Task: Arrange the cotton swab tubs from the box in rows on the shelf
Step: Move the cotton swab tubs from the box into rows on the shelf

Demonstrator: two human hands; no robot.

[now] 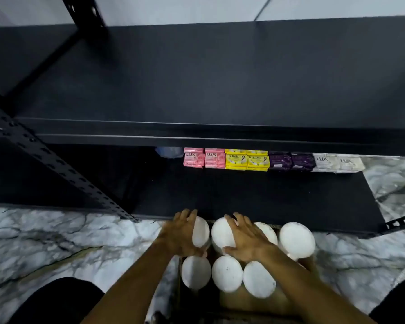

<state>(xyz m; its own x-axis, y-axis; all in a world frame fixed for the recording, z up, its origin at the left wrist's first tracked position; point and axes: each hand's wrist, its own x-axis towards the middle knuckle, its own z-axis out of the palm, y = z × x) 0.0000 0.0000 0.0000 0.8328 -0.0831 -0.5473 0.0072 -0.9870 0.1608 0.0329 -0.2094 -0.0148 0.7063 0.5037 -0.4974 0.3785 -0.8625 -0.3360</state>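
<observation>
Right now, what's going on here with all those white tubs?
A person is unpacking white-lidded tubs from a cardboard box on the floor. The left hand grips one tub; the right hand is spread over another tub. The lower shelf holds only soap packs at the back.

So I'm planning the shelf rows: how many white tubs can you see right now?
7. Back row: one under the left hand, one under the right hand, one behind that hand, one far right. Front row: three. More may sit hidden underneath.
</observation>
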